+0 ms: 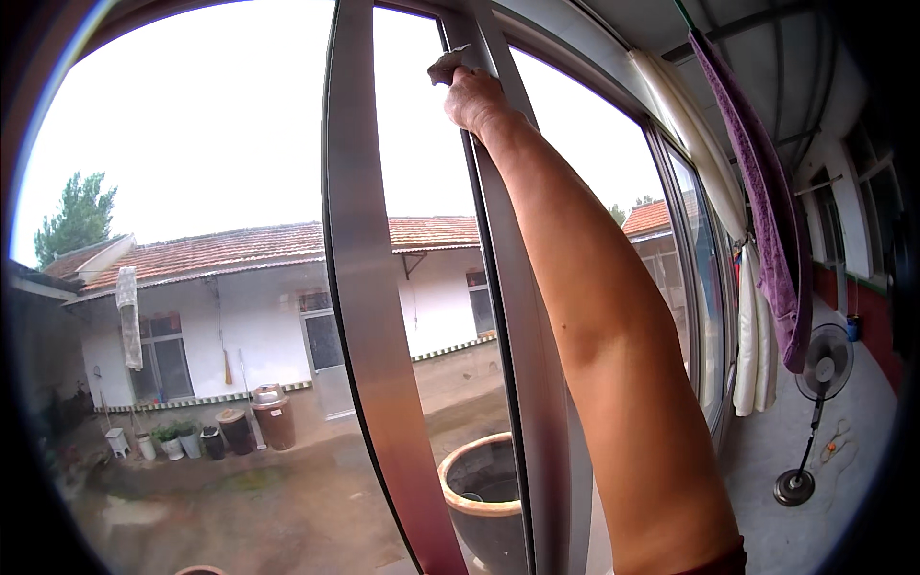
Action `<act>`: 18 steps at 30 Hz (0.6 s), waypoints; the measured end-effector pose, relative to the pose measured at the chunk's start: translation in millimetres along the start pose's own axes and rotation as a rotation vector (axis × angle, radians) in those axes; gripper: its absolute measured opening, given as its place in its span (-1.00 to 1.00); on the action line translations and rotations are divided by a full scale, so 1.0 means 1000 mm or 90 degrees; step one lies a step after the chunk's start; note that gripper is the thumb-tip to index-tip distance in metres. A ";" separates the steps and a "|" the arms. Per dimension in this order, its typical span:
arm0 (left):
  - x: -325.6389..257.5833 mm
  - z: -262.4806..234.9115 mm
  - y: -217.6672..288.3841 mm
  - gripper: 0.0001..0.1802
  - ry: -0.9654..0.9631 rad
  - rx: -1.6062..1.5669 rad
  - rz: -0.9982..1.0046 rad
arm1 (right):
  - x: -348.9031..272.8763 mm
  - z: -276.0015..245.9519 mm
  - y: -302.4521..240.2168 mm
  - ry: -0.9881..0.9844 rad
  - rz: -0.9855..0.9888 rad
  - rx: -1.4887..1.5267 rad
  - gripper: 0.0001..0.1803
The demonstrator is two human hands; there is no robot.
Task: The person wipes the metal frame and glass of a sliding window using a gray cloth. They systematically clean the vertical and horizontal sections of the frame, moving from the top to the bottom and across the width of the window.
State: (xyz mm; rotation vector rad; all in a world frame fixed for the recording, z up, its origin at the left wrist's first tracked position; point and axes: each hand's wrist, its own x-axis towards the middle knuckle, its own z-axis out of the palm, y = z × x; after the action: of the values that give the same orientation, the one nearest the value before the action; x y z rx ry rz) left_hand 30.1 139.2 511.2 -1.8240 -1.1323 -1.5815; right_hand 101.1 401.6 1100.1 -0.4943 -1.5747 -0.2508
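Observation:
My right hand (471,99) is raised high and closed on a small pale cloth (446,65), pressing it against the upper part of a metal window frame post (522,316). My right forearm runs from the lower edge up along that post. A second, wider metal window post (369,287) stands to the left of it, with a glass pane between them. My left hand is out of the picture.
A purple towel (767,211) hangs from a line at upper right beside cream curtains (757,335). A standing fan (815,412) is on the floor at right. Outside lie a courtyard, a large clay pot (484,498), bins and a white tiled-roof house.

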 end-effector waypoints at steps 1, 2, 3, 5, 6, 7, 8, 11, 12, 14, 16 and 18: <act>-0.001 0.002 -0.003 -0.70 0.008 -0.017 0.007 | 0.008 -0.002 0.000 -0.006 0.013 0.023 -0.39; -0.001 0.003 -0.004 -0.70 0.015 -0.033 0.015 | 0.015 -0.003 -0.001 -0.008 0.021 0.023 -0.41; -0.001 0.004 -0.003 -0.71 0.017 -0.008 0.009 | 0.018 -0.002 0.000 0.000 0.019 0.023 -0.42; -0.003 0.011 0.000 -0.71 0.021 0.032 -0.004 | 0.023 -0.001 0.004 0.021 0.007 0.018 -0.44; -0.002 0.014 0.003 -0.72 0.026 0.023 -0.015 | 0.026 0.000 0.004 0.022 -0.002 0.036 -0.45; -0.001 0.016 0.006 -0.73 0.036 0.018 -0.031 | 0.023 0.002 0.006 0.020 -0.008 0.055 -0.47; 0.000 0.018 0.009 -0.73 0.046 0.011 -0.046 | 0.020 0.003 0.009 0.018 -0.014 0.072 -0.48; -0.002 0.022 0.013 -0.74 0.062 0.051 -0.038 | 0.002 0.009 0.006 0.088 -0.020 -0.007 -0.51; -0.003 0.021 0.014 -0.74 0.064 0.073 -0.026 | -0.009 0.003 0.004 0.069 -0.020 0.011 -0.52; 0.002 0.018 0.021 -0.76 0.034 0.087 -0.021 | -0.022 0.000 0.005 0.065 -0.034 -0.039 -0.52; 0.007 0.016 0.024 -0.76 0.016 0.087 -0.023 | -0.037 0.001 0.010 0.077 -0.060 -0.061 -0.54; 0.008 0.015 0.025 -0.73 0.008 0.080 -0.030 | -0.053 0.006 0.013 0.121 -0.093 -0.092 -0.57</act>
State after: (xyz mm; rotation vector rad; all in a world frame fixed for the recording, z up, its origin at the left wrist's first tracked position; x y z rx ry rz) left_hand 58.8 139.7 519.6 -1.7156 -1.2476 -1.5095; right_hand 102.0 407.7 1045.0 -0.4534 -1.4138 -0.5127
